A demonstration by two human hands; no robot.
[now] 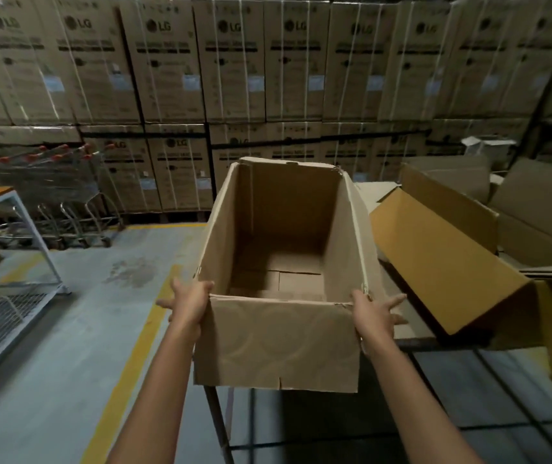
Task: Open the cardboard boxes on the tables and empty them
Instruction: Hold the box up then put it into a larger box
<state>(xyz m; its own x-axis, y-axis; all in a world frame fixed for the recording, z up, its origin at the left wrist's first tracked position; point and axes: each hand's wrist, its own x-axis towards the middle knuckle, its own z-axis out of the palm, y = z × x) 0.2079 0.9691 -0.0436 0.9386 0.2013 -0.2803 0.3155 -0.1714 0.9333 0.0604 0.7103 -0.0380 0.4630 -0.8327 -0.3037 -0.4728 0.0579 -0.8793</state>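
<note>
An open brown cardboard box [278, 343] is held up in front of me over the left end of a table [415, 341], its top flaps folded out. Nothing lies inside; only the bottom flaps show. My left hand [189, 304] presses against the box's near left corner, thumb over the rim and fingers spread along the outer side. My right hand [376, 313] presses the near right corner the same way, fingers splayed along the right side.
A second open cardboard box [452, 256] lies on its side on the table to the right, with more boxes [542, 209] behind it. Stacked cartons [294, 61] wall the back. Shopping trolleys [50, 189] and a metal-framed table [10, 209] stand left; a yellow floor line [127, 373] runs below.
</note>
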